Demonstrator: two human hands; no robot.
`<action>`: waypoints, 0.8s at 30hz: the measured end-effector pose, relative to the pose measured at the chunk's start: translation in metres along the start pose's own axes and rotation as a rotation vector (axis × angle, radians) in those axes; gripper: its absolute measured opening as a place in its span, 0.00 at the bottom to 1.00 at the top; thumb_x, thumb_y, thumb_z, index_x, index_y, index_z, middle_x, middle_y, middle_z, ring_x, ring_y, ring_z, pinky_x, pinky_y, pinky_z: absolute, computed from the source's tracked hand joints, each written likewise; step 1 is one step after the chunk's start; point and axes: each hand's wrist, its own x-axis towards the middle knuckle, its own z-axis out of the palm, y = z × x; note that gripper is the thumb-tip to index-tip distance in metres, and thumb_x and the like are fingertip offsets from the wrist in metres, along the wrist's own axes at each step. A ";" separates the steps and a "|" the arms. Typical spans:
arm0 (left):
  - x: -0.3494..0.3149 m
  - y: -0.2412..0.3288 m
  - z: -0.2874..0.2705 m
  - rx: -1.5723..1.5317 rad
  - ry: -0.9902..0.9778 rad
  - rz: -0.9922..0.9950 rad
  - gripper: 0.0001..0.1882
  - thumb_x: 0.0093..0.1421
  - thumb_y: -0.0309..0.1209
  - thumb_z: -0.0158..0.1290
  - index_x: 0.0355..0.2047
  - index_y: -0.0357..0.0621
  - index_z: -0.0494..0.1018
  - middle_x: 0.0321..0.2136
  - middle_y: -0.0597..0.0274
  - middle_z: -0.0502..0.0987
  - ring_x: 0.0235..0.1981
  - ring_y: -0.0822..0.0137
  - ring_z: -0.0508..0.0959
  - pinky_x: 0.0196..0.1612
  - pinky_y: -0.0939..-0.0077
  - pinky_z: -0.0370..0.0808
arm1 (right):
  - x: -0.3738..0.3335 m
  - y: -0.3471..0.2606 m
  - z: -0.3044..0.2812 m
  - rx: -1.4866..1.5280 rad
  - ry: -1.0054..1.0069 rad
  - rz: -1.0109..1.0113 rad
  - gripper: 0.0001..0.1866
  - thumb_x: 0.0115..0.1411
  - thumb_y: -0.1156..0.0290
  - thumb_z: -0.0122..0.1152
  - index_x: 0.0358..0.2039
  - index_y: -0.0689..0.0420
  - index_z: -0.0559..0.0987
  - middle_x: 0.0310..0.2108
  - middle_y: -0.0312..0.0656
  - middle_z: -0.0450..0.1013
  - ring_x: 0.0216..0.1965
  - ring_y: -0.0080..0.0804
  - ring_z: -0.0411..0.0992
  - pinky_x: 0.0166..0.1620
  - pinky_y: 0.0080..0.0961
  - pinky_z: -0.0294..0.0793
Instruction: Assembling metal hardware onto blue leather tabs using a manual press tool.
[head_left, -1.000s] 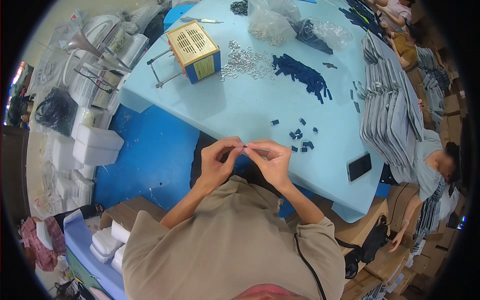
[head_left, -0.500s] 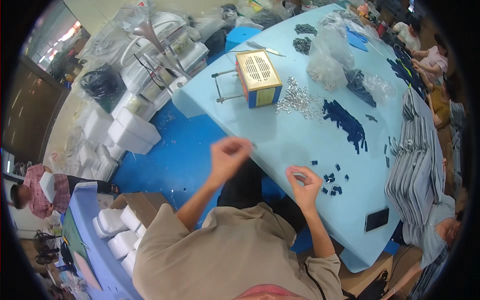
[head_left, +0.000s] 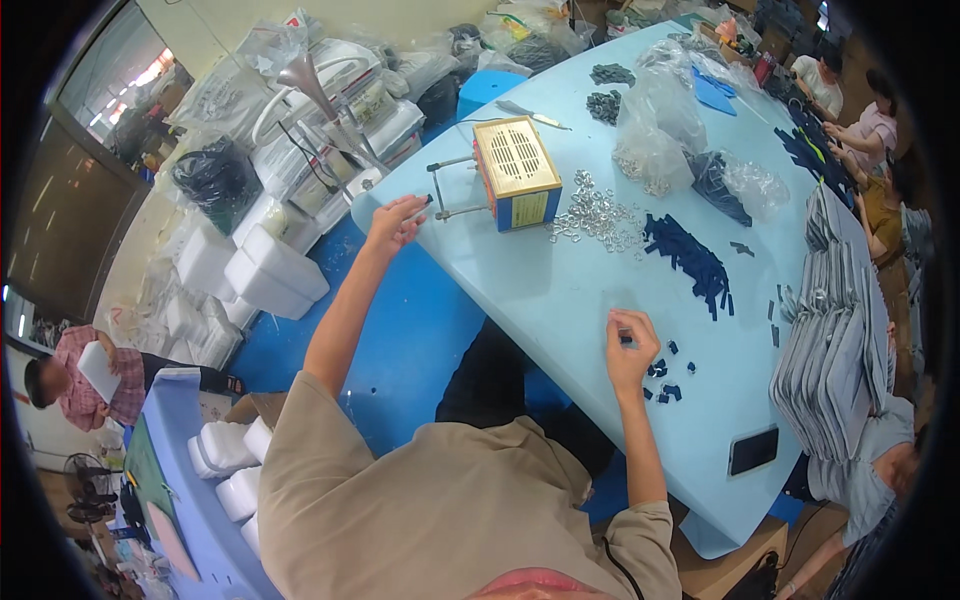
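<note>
My left hand (head_left: 398,222) is at the table's left edge, thumb and fingers pinched on a small dark fabric strip (head_left: 430,199). The strip's tip is close to the metal rods (head_left: 437,190) that stick out from a box-shaped device (head_left: 516,165) with a slotted gold top and blue sides. My right hand (head_left: 632,348) hovers over the near part of the table, thumb and fingertips curled together; whatever they hold, if anything, cannot be made out. Beside and partly under it lie several small dark blue pieces with metal bits (head_left: 668,392).
Loose metal rings (head_left: 600,215) and a pile of dark blue strips (head_left: 690,258) spread over the light blue table (head_left: 560,330). Plastic bags (head_left: 660,110), a phone (head_left: 753,451) and stacked grey panels (head_left: 822,340) are farther right. White foam blocks (head_left: 275,270) stand left; other people sit right.
My left hand has moved away from my body and leftward, up to the device's rods. My right hand has shifted slightly right and away, over the small pieces.
</note>
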 end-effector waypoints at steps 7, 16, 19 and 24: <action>0.005 -0.002 0.009 -0.014 -0.079 -0.038 0.31 0.53 0.29 0.71 0.55 0.38 0.70 0.42 0.59 0.82 0.33 0.69 0.82 0.21 0.89 0.73 | 0.000 0.013 -0.002 0.082 0.015 0.114 0.07 0.57 0.87 0.63 0.33 0.63 0.83 0.37 0.42 0.80 0.33 0.26 0.79 0.31 0.18 0.78; 0.007 -0.001 0.011 0.080 -0.046 0.014 0.29 0.50 0.28 0.73 0.51 0.39 0.73 0.38 0.61 0.81 0.20 0.81 0.69 0.14 0.87 0.58 | -0.001 0.014 -0.002 0.105 -0.002 0.128 0.07 0.57 0.87 0.62 0.34 0.63 0.83 0.37 0.41 0.80 0.32 0.24 0.79 0.31 0.18 0.78; 0.009 -0.001 0.011 0.083 -0.076 0.027 0.28 0.49 0.28 0.73 0.49 0.40 0.74 0.38 0.62 0.81 0.18 0.83 0.66 0.14 0.88 0.57 | -0.002 0.017 -0.003 0.100 -0.009 0.129 0.07 0.57 0.87 0.62 0.34 0.63 0.83 0.38 0.41 0.79 0.31 0.24 0.79 0.31 0.17 0.77; 0.007 0.002 0.008 0.089 -0.057 0.027 0.27 0.49 0.28 0.72 0.48 0.40 0.74 0.36 0.62 0.82 0.17 0.83 0.65 0.14 0.88 0.56 | -0.001 0.014 -0.002 0.123 -0.019 0.150 0.06 0.57 0.86 0.63 0.34 0.63 0.83 0.38 0.41 0.79 0.30 0.24 0.78 0.30 0.17 0.76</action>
